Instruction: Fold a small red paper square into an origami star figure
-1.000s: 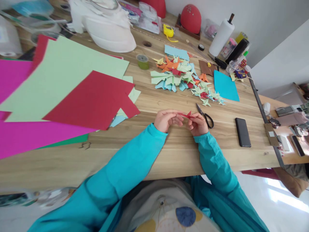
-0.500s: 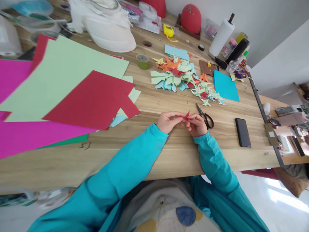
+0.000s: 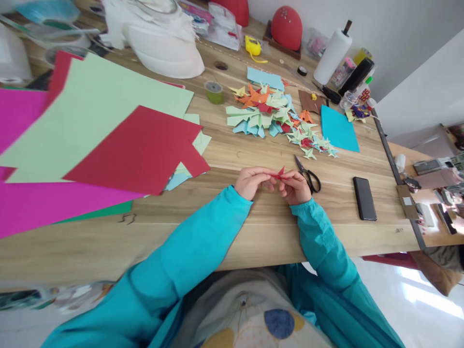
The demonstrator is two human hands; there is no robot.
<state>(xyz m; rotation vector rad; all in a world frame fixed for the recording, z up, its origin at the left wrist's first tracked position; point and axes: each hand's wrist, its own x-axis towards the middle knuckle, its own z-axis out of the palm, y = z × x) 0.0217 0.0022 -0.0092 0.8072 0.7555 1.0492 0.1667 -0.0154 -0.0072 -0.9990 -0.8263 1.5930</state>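
Note:
Between my two hands is a small folded red paper piece [image 3: 281,172], one pointed tip standing up from it. My left hand [image 3: 253,181] pinches its left side between thumb and fingers. On the other side, the fingertips of my right hand [image 3: 296,186] are closed on it too. Part of the fold is covered by my fingers. Black-handled scissors [image 3: 310,177] lie on the table just beyond my right hand. Farther back is a pile of folded paper stars and cranes [image 3: 268,108] in green, orange, blue and red.
Large sheets, including a red one [image 3: 141,150] and a magenta one [image 3: 43,203], cover the left. A phone [image 3: 365,198] and a blue square sheet [image 3: 340,128] lie to the right. At the back stand a paper roll [image 3: 332,56] and a yellow tape measure [image 3: 253,46].
The fingers of my left hand have shifted slightly, with a little more space between the lower fingers of both hands. The red folded paper stays held between them.

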